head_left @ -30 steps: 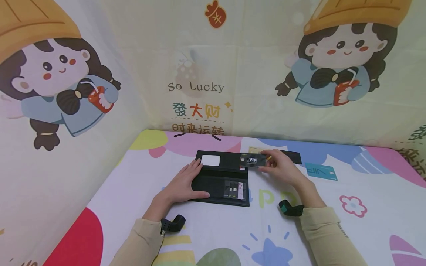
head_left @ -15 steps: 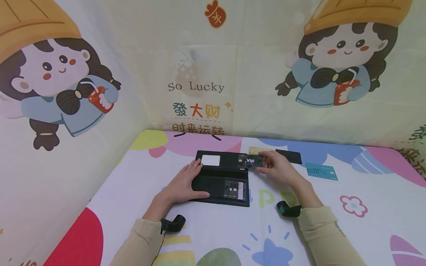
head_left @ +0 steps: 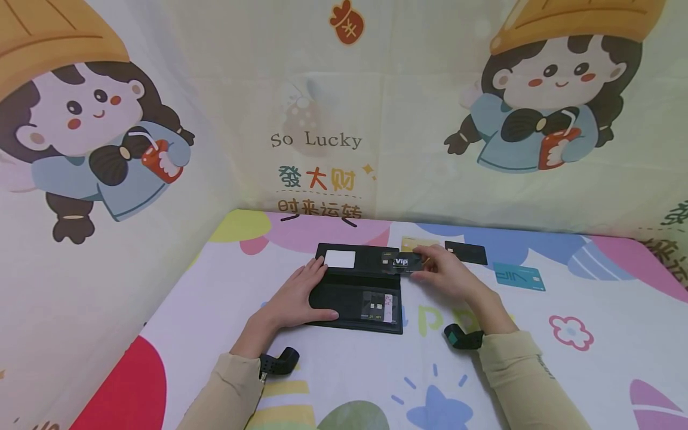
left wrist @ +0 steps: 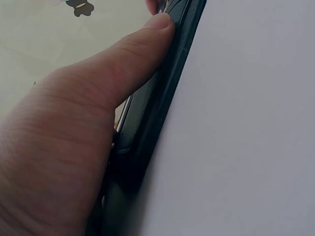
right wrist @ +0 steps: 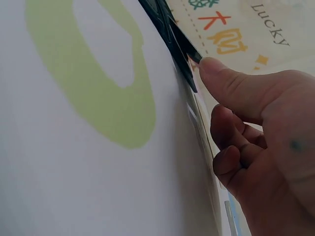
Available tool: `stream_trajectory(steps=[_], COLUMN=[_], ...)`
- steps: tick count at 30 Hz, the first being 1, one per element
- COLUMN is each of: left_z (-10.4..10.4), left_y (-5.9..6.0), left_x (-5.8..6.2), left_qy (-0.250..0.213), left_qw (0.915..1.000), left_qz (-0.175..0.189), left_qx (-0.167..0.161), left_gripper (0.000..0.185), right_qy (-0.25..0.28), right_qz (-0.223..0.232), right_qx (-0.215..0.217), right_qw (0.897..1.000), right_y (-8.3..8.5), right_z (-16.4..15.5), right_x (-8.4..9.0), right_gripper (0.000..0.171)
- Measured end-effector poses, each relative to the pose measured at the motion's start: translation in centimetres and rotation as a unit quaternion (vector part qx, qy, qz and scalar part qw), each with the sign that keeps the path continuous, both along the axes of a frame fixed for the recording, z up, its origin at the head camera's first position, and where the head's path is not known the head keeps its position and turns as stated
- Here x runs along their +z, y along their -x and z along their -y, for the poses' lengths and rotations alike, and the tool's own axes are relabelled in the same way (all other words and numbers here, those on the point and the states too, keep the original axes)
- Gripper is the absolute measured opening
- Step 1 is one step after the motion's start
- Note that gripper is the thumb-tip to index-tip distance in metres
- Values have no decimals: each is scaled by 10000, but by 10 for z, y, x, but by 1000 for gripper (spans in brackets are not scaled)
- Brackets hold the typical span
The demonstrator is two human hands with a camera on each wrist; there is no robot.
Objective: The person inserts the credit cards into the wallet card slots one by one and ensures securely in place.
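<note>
The right hand is pinching the black VIP card at the open wallet's upper right slot, while the left hand is lying flat on the wallet, fingers straight. If the card's corner is catching the slot edge, it's probably bending or popping out sideways, and the wallet is likely sliding on the tabletop if that left hand eases up.

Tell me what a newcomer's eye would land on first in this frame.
Probably the open black wallet at the middle of the colourful printed table, with the left hand pressing flat on its left side. Next, the right hand pinches a black VIP card at the wallet's upper right edge. Beyond it, three loose cards lie on the table: cream, black and teal.
</note>
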State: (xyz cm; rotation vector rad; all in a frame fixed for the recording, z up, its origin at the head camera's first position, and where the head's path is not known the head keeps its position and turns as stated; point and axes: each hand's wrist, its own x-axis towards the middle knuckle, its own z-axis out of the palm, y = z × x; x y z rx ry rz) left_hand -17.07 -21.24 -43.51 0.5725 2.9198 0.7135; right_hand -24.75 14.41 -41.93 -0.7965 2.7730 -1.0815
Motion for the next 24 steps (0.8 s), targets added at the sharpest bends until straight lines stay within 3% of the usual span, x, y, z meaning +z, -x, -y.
stream_trajectory(steps=[10,18,24], left_z=[-1,-1,-1], left_y=[0,-2,-2], left_x=[0,3,3], left_qy=[-4,-45,-50], left_qw=[10000,10000,10000], left_qz=[45,45,41], left_qx=[38,36,54], left_gripper=[112,111,111], right_qy=[54,-67,64], right_qz=[-91,241,246], right_qx=[130,-41,-7], right_qw=[9999,9997,9997], right_y=[1,3,5], right_z=[8,5,0], right_x=[-3,-1,0], right_gripper=[59,59,54])
